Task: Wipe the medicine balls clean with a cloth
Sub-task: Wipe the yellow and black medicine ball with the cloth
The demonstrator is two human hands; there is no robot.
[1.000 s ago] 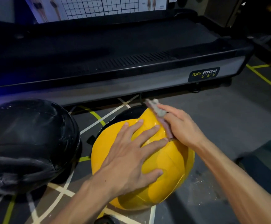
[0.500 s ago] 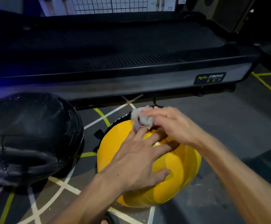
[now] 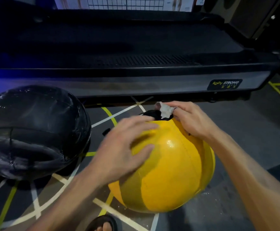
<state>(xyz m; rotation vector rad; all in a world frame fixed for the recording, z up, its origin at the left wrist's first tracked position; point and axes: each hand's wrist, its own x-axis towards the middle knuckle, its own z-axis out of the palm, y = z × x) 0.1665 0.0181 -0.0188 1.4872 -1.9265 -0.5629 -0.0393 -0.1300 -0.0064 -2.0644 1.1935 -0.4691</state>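
A yellow medicine ball (image 3: 171,172) with a black patch at its far side sits on the floor in front of me. My left hand (image 3: 124,147) lies spread on its upper left side, fingers straight and blurred with motion. At the ball's far top edge my right hand (image 3: 189,120) grips a small greyish cloth (image 3: 165,110) and presses it onto the black patch. A larger black medicine ball (image 3: 34,130) rests on the floor to the left, apart from both hands.
A black treadmill deck (image 3: 136,64) with a Body Strong label runs across the floor just behind the balls. The grey floor (image 3: 252,130) carries white and yellow lines. My sandalled foot (image 3: 102,224) shows at the bottom edge.
The yellow ball has rolled, showing more plain yellow surface. My right hand has carried the cloth to the far top edge, and my left hand has slid left across the ball.
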